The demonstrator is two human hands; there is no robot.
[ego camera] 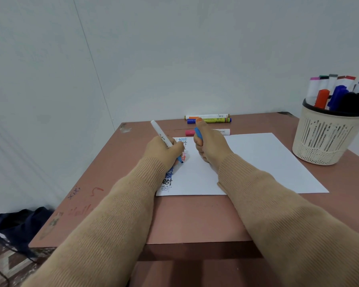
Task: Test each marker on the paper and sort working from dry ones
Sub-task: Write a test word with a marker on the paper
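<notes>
1. Head view: the left hand (164,150) grips a white marker (158,129) like a pen. Its blue tip is down on the paper (257,162), beside the column of "test" words along the sheet's left edge.
2. The right hand (208,146) rests on the paper, fingers curled around the blue cap (198,133), thumb up.
3. A basket (323,139) at the right holds more markers. A few loose markers (207,119) lie at the table's (195,220) far edge, and a pink one (192,132) sits just beyond the sheet.
4. The step in hand looks like a writing test. Next, probably, comes judging the stroke, recapping and placing the marker — which group counts as working or dry I cannot tell.
</notes>
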